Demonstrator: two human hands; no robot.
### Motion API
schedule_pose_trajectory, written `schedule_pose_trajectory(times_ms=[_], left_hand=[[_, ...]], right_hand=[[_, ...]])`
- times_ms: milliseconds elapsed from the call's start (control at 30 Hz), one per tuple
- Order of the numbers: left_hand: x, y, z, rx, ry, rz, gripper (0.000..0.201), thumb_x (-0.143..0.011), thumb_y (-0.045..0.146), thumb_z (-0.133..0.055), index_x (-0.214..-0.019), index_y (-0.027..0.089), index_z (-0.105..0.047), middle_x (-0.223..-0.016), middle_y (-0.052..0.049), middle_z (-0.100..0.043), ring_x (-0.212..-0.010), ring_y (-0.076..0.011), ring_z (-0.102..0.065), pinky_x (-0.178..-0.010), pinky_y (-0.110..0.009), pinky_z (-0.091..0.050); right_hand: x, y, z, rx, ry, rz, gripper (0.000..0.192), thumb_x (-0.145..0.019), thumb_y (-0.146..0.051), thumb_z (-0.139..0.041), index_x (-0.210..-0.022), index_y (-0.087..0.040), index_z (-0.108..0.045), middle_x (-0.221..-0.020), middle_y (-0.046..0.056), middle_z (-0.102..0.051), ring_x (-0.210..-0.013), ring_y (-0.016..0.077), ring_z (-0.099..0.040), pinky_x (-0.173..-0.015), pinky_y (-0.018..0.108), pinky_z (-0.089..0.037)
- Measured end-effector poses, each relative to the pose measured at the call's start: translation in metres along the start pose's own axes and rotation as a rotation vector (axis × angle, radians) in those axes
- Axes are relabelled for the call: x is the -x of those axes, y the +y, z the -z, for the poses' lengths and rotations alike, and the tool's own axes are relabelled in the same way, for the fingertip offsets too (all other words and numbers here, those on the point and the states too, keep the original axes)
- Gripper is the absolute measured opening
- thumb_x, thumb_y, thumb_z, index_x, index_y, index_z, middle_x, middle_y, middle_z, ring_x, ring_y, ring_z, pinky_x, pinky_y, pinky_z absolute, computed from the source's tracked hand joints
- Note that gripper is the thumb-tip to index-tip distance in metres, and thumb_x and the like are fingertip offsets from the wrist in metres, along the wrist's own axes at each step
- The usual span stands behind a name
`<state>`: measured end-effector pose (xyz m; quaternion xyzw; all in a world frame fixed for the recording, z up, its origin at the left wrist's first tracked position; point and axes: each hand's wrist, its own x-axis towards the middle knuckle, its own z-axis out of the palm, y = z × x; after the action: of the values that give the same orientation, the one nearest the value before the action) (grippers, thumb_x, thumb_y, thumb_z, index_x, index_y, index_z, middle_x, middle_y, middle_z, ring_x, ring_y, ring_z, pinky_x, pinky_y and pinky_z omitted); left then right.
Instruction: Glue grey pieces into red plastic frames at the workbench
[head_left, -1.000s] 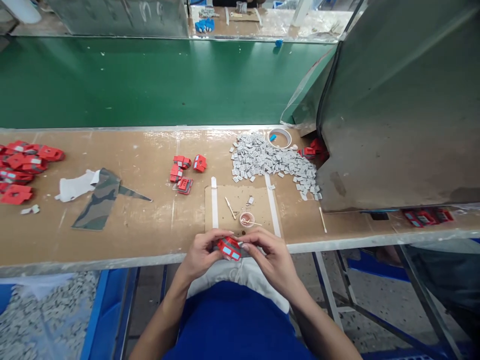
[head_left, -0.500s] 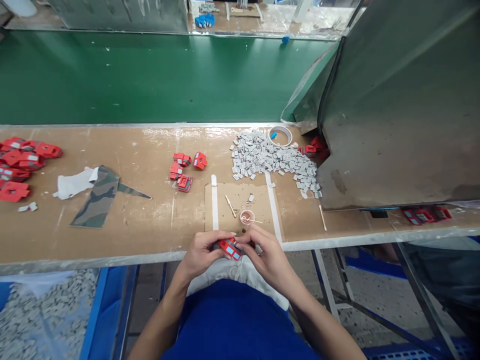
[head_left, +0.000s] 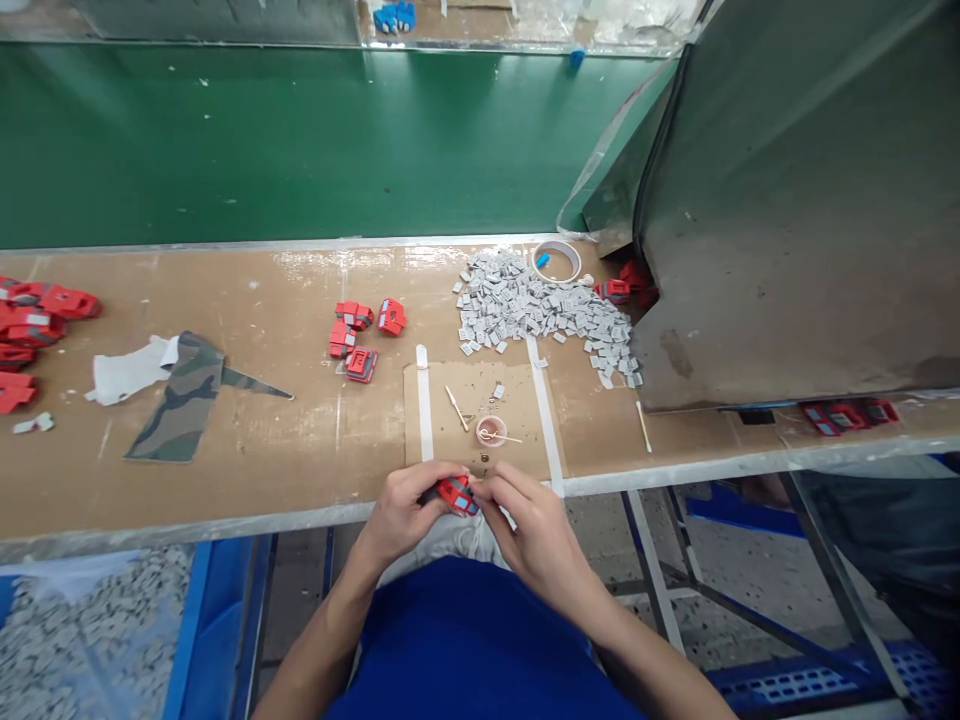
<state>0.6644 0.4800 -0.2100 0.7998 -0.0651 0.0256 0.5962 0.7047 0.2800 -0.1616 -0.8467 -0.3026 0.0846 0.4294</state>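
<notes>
A small red toy car point(head_left: 457, 493) with grey trim and pale blue windows is between my hands, just over the table's front edge. My left hand point(head_left: 400, 510) is closed round its left end, thumb below and fingers on top. At the car's right side, the thumb and forefinger of my right hand point(head_left: 527, 515) pinch against it; whether a small part sits between those fingertips is hidden. Just beyond is a little clear cup point(head_left: 491, 432) of brownish liquid with a swab across it. Near it lie another swab point(head_left: 456, 408) and a single grey tile point(head_left: 498, 391).
A heap of small grey tiles point(head_left: 517, 305) lies beyond, with a tape roll point(head_left: 557, 261) at its edge. Several red toy cars point(head_left: 361, 364) sit left of centre, more at far left. Camouflage cloth point(head_left: 180, 405) lies left. A large metal panel point(head_left: 795, 220) blocks the right.
The toy car has turned slightly in my fingers, and my right fingertips remain at its side. My view has shifted a little; the things on the table lie as before.
</notes>
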Motion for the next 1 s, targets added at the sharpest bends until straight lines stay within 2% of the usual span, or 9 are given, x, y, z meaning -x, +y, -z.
schedule_pose_trajectory(times_ms=[100,300,433,600,733,833,933,1000], left_hand=[[-0.002,0.000,0.001,-0.010,-0.032,-0.039,0.019,-0.095,0.019,-0.071,-0.113,0.019,-0.078,-0.105,-0.010,-0.085,-0.094,-0.0215,-0.082,-0.089,-0.030,-0.065],[-0.006,-0.002,0.003,0.016,-0.046,-0.206,0.020,-0.097,0.027,-0.072,-0.113,0.018,-0.079,-0.106,-0.015,-0.084,-0.095,-0.0212,-0.082,-0.085,-0.029,-0.066],[-0.005,-0.003,0.004,0.019,-0.083,-0.157,0.025,-0.097,0.029,-0.073,-0.119,0.019,-0.078,-0.106,-0.014,-0.084,-0.094,-0.0213,-0.082,-0.086,-0.030,-0.066],[-0.005,-0.004,0.006,0.061,-0.156,-0.186,0.024,-0.098,0.031,-0.071,-0.116,0.017,-0.079,-0.102,-0.015,-0.084,-0.094,-0.0227,-0.082,-0.085,-0.030,-0.066],[-0.005,-0.003,0.008,0.043,-0.196,-0.226,0.021,-0.101,0.026,-0.066,-0.115,0.017,-0.079,-0.104,-0.016,-0.084,-0.095,-0.0220,-0.081,-0.084,-0.028,-0.066],[-0.005,-0.002,0.008,-0.019,-0.250,-0.225,0.023,-0.103,0.022,-0.061,-0.116,0.018,-0.079,-0.104,-0.014,-0.083,-0.094,-0.0210,-0.081,-0.084,-0.027,-0.065],[-0.005,-0.001,0.007,-0.081,-0.206,-0.293,0.023,-0.103,0.020,-0.061,-0.119,0.019,-0.076,-0.106,-0.013,-0.082,-0.095,-0.0204,-0.080,-0.085,-0.027,-0.065],[-0.003,0.000,0.005,-0.092,-0.133,-0.345,0.026,-0.102,0.016,-0.059,-0.123,0.021,-0.073,-0.110,-0.013,-0.081,-0.100,-0.0197,-0.079,-0.087,-0.027,-0.065]], right_hand=[[0.001,0.004,0.000,-0.170,0.008,-0.050,0.019,-0.105,-0.019,-0.052,-0.092,-0.020,-0.066,-0.081,0.003,-0.057,-0.071,0.0170,-0.058,-0.065,0.027,-0.044],[0.000,0.011,-0.004,-0.469,-0.006,-0.262,0.017,-0.103,-0.031,-0.060,-0.094,-0.020,-0.070,-0.087,0.003,-0.059,-0.075,0.0158,-0.059,-0.066,0.026,-0.048],[0.001,0.014,-0.003,-0.552,-0.091,-0.361,0.026,-0.100,-0.043,-0.064,-0.092,-0.019,-0.071,-0.079,0.001,-0.056,-0.069,0.0146,-0.053,-0.062,0.025,-0.043],[0.006,0.015,-0.006,-0.745,-0.186,-0.458,0.043,-0.098,-0.061,-0.061,-0.084,-0.020,-0.059,-0.071,-0.002,-0.053,-0.065,0.0138,-0.046,-0.059,0.025,-0.039],[0.008,0.012,-0.013,-0.808,-0.181,-0.495,0.049,-0.095,-0.068,-0.061,-0.081,-0.022,-0.051,-0.069,-0.003,-0.049,-0.061,0.0124,-0.040,-0.055,0.023,-0.036],[0.007,0.013,-0.015,-0.820,-0.191,-0.510,0.052,-0.093,-0.071,-0.062,-0.079,-0.022,-0.051,-0.065,-0.005,-0.045,-0.057,0.0104,-0.034,-0.051,0.022,-0.031],[0.007,0.014,-0.010,-0.795,-0.180,-0.492,0.051,-0.093,-0.069,-0.064,-0.080,-0.021,-0.056,-0.063,-0.007,-0.040,-0.056,0.0102,-0.031,-0.050,0.022,-0.028],[0.008,0.013,-0.007,-0.762,-0.149,-0.464,0.045,-0.095,-0.065,-0.066,-0.087,-0.020,-0.062,-0.064,-0.006,-0.040,-0.058,0.0112,-0.036,-0.053,0.023,-0.033]])
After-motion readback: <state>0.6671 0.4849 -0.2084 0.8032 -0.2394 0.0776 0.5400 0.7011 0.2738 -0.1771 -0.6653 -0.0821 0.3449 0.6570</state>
